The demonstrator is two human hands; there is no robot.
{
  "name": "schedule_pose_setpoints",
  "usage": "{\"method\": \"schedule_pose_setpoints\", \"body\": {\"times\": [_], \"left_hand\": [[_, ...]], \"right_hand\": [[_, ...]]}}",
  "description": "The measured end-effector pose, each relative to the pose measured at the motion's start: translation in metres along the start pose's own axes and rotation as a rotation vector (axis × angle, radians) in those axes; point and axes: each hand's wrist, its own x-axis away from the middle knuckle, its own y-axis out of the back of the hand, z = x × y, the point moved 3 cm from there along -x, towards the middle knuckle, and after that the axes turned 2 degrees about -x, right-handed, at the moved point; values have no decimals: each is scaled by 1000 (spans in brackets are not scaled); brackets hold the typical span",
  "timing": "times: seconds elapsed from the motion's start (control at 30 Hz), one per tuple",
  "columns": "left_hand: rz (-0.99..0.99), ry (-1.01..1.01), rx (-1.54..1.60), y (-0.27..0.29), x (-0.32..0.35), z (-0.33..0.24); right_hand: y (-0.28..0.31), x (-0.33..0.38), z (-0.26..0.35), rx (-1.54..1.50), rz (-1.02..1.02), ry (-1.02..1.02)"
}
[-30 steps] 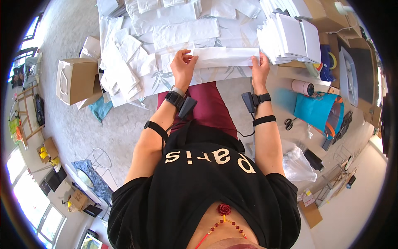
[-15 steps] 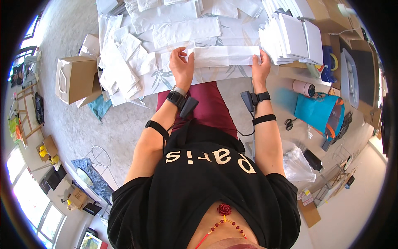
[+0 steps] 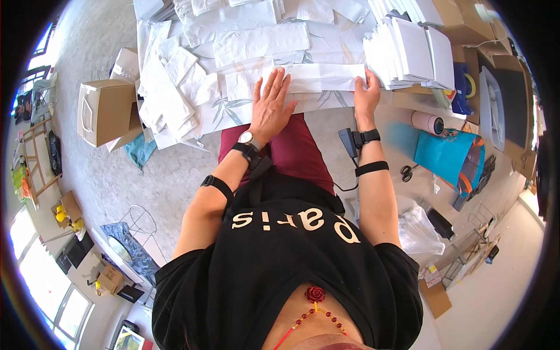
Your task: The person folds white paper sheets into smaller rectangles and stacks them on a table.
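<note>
Under my left hand point(image 3: 269, 108) lies a long white folded paper sheet point(image 3: 318, 77), stretched sideways across the floor in front of my knees. The fingers point(image 3: 279, 81) of that hand are spread wide and pressed flat on the sheet's left part. My right hand point(image 3: 366, 96) rests at the sheet's right end, its fingers narrow and curled against the edge; whether they pinch the paper I cannot tell. Just beyond the right fingertips stands a stack of white folded bags point(image 3: 411, 52). Beyond the left fingertips more loose white paper pieces point(image 3: 256, 41) overlap in a heap. Well off to the left of my left fingers sits a brown cardboard box point(image 3: 105, 111). To the right of my right wrist lie a pink roll point(image 3: 427, 122) and a teal bag point(image 3: 446, 156).
</note>
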Motion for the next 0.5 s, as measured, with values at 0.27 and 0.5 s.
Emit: {"method": "schedule_pose_setpoints", "body": {"times": [0.27, 0.5], "left_hand": [[75, 16, -77, -11, 4, 0], [101, 15, -86, -13, 5, 1]], "right_hand": [[1, 2, 6, 26, -42, 40], [7, 5, 22, 164, 5, 66]]}}
